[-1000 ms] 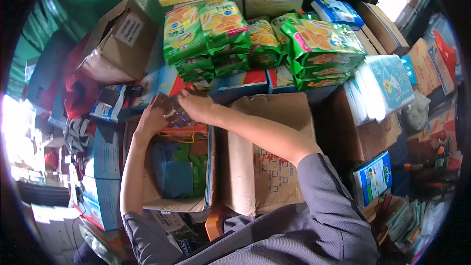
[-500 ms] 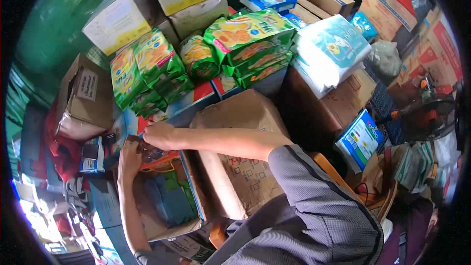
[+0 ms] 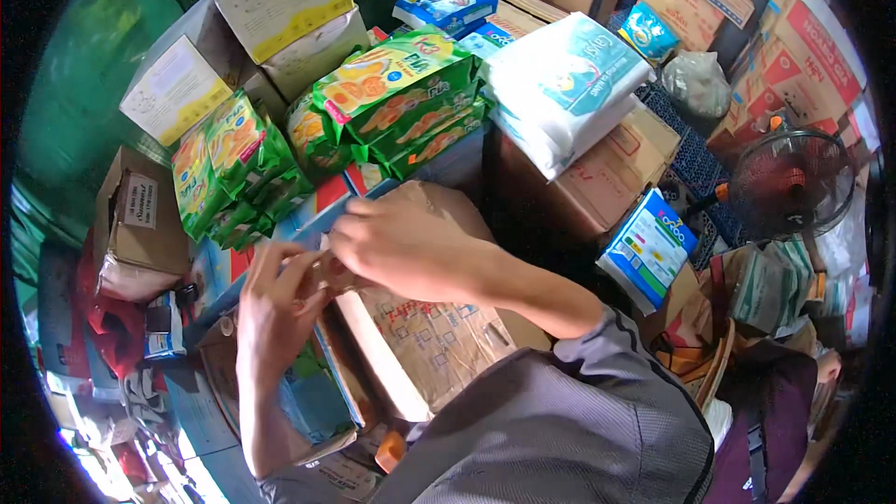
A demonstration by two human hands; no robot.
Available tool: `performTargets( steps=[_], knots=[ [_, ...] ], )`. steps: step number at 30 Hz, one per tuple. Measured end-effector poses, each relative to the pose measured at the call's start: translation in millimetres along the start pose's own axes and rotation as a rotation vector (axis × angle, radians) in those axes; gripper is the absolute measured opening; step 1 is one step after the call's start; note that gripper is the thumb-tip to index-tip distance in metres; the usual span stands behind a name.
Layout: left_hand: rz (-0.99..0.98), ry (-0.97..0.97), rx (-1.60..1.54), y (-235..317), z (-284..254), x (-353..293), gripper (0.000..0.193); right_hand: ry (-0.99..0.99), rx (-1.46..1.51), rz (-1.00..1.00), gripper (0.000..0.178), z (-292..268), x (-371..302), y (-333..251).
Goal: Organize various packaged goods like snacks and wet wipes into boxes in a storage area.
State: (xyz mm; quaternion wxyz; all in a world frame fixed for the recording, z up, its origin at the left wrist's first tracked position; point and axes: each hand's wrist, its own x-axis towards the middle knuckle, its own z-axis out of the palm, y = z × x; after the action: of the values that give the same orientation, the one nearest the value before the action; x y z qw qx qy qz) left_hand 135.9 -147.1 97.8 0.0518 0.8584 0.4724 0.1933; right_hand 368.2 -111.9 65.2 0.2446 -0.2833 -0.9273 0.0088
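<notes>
My left hand [image 3: 273, 313] is raised above the open carton with its fingers curled inward. Close by, my right hand [image 3: 397, 245] has bent fingers and hovers over the corner of a taped brown carton [image 3: 429, 331]. Between both sets of fingertips is a small brownish, partly see-through thing [image 3: 327, 273] whose kind I cannot make out. Below, the open carton [image 3: 347, 369] has blue and green contents [image 3: 322, 397], partly covered by my left forearm.
Green snack packs [image 3: 397, 84] are stacked behind my hands, with more packs [image 3: 229, 159] at the left. A white-and-teal pack [image 3: 565, 79] lies on a brown box [image 3: 611, 177]. A black fan [image 3: 789, 182] stands at the right. A brown box [image 3: 140, 224] sits far left.
Both hands have come up and nearer to me from the open carton's far edge, the brownish thing between them. The view has turned, shifting most surroundings left.
</notes>
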Motion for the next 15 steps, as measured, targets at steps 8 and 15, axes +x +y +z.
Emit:
performTargets(
  steps=[8,15],
  knots=[
    [0.352,-0.093,-0.363,70,121,109,0.040,-0.113,-0.010,0.603,0.036,-54,-136,46],
    [0.517,-0.139,-0.261,152,239,172,0.019,0.017,-0.054,0.893,0.038,-62,-233,81]
  ],
)
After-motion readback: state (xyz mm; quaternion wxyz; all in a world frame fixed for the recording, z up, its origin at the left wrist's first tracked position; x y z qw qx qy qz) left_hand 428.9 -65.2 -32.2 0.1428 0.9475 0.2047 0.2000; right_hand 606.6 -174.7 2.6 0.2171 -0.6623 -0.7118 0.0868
